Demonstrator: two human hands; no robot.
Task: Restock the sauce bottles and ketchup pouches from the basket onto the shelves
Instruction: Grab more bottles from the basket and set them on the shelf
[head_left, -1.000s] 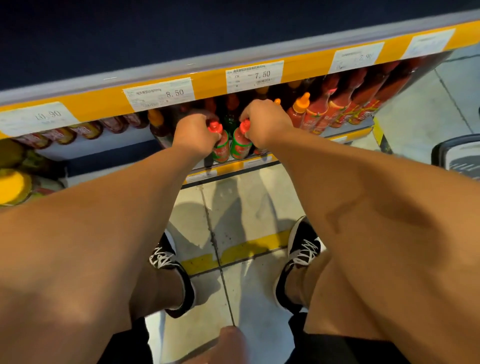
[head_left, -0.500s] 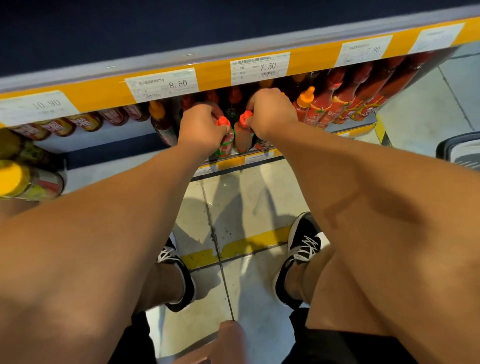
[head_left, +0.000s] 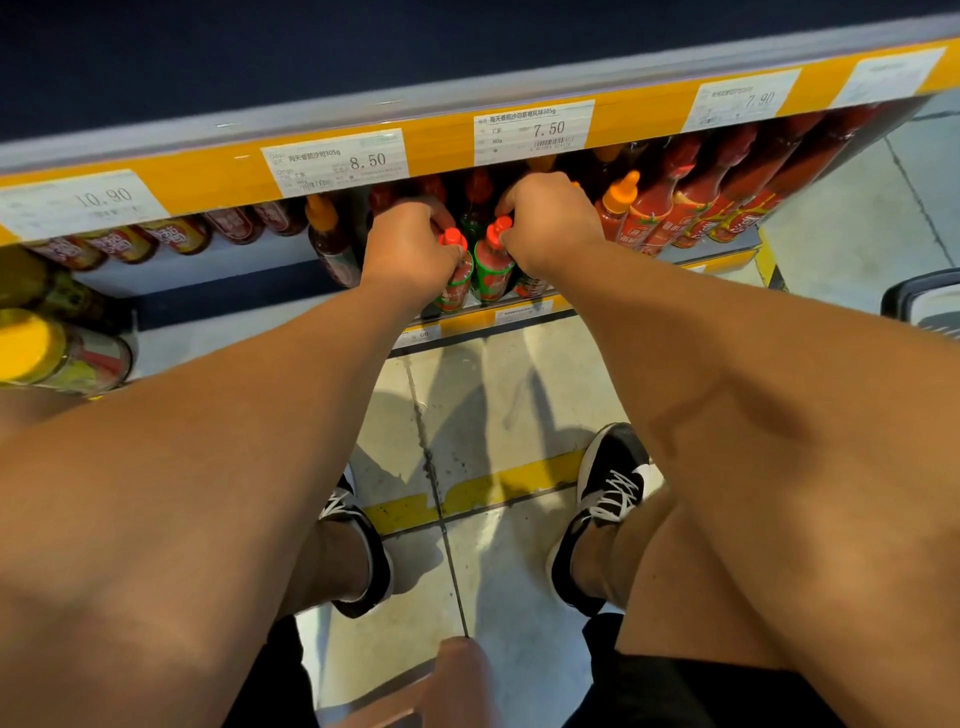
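Both my arms reach under the yellow-edged upper shelf (head_left: 447, 150) to the shelf below. My left hand (head_left: 410, 249) grips a red-capped sauce bottle (head_left: 457, 280) with a green and red label. My right hand (head_left: 550, 218) grips a second bottle of the same kind (head_left: 493, 265) right beside it. Both bottles stand at the front edge of the lower shelf (head_left: 519, 317), close together. My fingers hide the bottles' necks. More red sauce bottles (head_left: 691, 208) fill the row to the right, behind and beside my right hand.
An orange-capped bottle (head_left: 618, 202) stands right of my right hand, a dark bottle (head_left: 332, 244) left of my left hand. Yellow-lidded jars (head_left: 57, 353) sit at the far left. A dark basket rim (head_left: 919, 301) shows at the right edge. My shoes (head_left: 602, 509) stand on tiled floor.
Both hands with their bottles have stayed at the lower shelf's front edge, shifting slightly; the two bottles now stand a little more upright and closer to the shelf lip.
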